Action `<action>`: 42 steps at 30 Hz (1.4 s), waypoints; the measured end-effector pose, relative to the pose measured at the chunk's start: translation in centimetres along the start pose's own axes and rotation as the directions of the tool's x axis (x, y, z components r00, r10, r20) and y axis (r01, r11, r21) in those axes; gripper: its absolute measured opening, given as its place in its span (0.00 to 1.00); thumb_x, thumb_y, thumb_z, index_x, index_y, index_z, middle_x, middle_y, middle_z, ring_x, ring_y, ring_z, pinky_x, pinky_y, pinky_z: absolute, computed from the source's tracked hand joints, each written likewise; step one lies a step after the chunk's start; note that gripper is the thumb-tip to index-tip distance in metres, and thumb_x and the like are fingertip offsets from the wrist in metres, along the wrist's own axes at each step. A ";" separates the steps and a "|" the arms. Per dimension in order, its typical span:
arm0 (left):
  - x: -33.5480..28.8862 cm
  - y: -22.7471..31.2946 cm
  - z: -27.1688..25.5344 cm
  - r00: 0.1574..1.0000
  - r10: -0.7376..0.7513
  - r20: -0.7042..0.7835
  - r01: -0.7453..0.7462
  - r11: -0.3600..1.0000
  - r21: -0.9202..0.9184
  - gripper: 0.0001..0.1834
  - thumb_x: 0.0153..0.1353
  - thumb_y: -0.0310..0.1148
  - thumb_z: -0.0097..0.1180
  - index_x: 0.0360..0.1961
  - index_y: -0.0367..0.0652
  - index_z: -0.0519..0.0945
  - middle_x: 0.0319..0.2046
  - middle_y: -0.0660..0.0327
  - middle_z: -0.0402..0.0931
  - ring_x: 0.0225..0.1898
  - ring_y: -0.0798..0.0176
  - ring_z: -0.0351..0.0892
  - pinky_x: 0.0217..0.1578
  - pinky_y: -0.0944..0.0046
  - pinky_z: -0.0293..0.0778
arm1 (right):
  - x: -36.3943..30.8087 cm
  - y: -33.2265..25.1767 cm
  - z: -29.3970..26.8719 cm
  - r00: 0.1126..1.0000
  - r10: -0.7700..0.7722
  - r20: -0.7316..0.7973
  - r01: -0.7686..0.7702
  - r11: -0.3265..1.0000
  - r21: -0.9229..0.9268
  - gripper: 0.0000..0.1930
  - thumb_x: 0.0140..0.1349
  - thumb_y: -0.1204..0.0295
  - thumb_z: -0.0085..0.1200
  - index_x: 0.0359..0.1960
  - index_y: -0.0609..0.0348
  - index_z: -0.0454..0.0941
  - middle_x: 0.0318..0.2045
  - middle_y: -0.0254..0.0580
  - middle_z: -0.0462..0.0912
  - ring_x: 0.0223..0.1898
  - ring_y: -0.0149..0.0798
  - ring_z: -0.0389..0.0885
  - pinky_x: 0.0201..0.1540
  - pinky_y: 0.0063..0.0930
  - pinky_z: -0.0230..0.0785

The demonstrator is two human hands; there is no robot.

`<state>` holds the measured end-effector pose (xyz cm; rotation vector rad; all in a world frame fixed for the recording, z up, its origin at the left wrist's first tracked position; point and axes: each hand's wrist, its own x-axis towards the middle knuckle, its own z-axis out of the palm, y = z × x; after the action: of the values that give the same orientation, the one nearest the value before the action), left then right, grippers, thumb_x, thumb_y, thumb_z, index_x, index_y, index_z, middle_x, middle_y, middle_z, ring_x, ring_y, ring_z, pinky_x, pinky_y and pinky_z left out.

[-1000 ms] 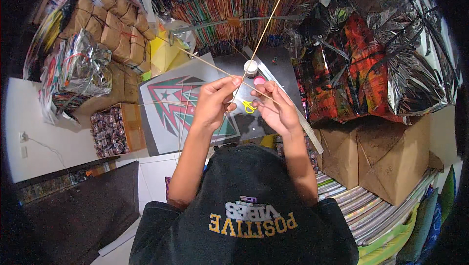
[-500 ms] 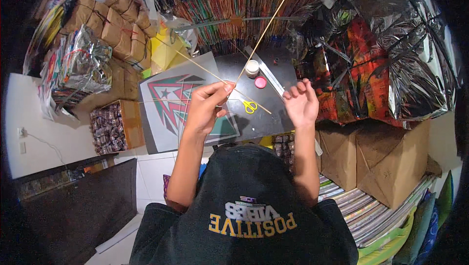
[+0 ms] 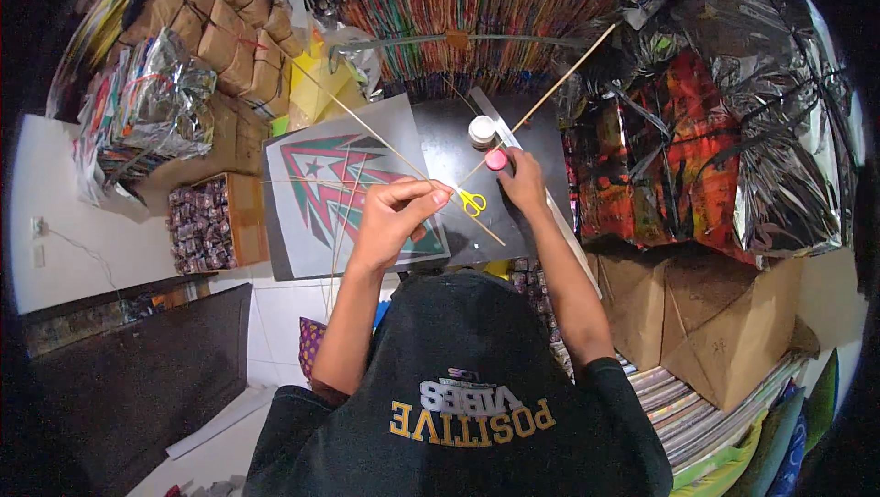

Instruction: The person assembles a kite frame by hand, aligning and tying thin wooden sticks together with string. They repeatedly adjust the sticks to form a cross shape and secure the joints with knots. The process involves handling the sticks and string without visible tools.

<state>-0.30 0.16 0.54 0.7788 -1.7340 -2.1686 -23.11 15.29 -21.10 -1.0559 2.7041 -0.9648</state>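
My left hand (image 3: 396, 220) is closed, pinching two thin bamboo sticks (image 3: 353, 115) where they cross. One stick slants to the far left, the other to the far right over the dark table (image 3: 451, 135). My right hand (image 3: 525, 183) is lowered to the tabletop, thumb and fingers apart beside a round pink lid-like piece (image 3: 496, 160); whether they touch it is unclear. A white jar (image 3: 481, 131) stands just beyond. Yellow-handled scissors (image 3: 473, 203) lie between my hands. Left of them, a pale sheet (image 3: 403, 121) bears a red, green and black star design, with more thin sticks over it.
A long ruler-like strip (image 3: 495, 116) lies along the table's right side. Tightly packed folded sheets (image 3: 449, 2) line the far side. Wrapped brown bundles (image 3: 225, 38) and an open box of small packets (image 3: 202, 226) are at left; plastic-covered stacks (image 3: 669, 149) and cardboard boxes (image 3: 706, 304) at right.
My right hand has come down from its raised place on the right to the pink piece. The crossed sticks have tilted, the far-right one swinging lower to the right, still in my left hand.
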 end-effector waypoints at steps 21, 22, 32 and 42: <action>1.2 -0.3 -0.8 0.998 -0.022 -0.062 0.024 0.999 0.028 0.12 0.61 0.35 0.67 0.40 0.38 0.89 0.28 0.67 0.76 0.23 0.77 0.69 0.18 0.74 0.64 | 4.0 -1.6 -0.1 0.992 0.016 -0.121 0.022 0.950 0.311 0.35 0.45 0.75 0.64 0.60 0.60 0.69 0.50 0.55 0.72 0.54 0.55 0.72 0.60 0.42 0.67; 1.1 -0.3 -0.8 0.998 -0.023 -0.058 0.025 0.999 0.026 0.12 0.61 0.35 0.67 0.40 0.38 0.89 0.28 0.67 0.75 0.23 0.77 0.69 0.18 0.74 0.64 | 4.6 -1.9 -0.3 0.992 -0.001 -0.127 0.040 0.950 0.310 0.35 0.46 0.75 0.64 0.60 0.60 0.69 0.50 0.55 0.72 0.54 0.55 0.72 0.60 0.42 0.67; 0.5 -0.8 -1.3 0.996 -0.014 -0.090 0.018 0.999 0.038 0.12 0.61 0.36 0.67 0.40 0.38 0.89 0.27 0.67 0.76 0.22 0.77 0.69 0.18 0.74 0.63 | 7.3 -3.8 -1.8 0.965 -0.263 -0.024 0.261 0.937 0.231 0.36 0.47 0.77 0.64 0.62 0.61 0.67 0.51 0.56 0.74 0.54 0.58 0.74 0.59 0.44 0.68; 0.0 -0.8 -1.4 0.996 -0.025 -0.086 0.026 1.000 0.015 0.11 0.62 0.35 0.67 0.39 0.37 0.88 0.30 0.66 0.79 0.23 0.78 0.70 0.18 0.74 0.64 | 8.4 -3.7 0.3 0.910 -0.407 0.083 0.406 0.913 0.036 0.28 0.50 0.73 0.66 0.56 0.61 0.74 0.51 0.53 0.78 0.52 0.58 0.76 0.57 0.45 0.68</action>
<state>0.57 -0.84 -0.48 0.8886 -1.7106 -2.1074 -27.26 7.70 -17.98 -1.6604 2.4452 -0.9603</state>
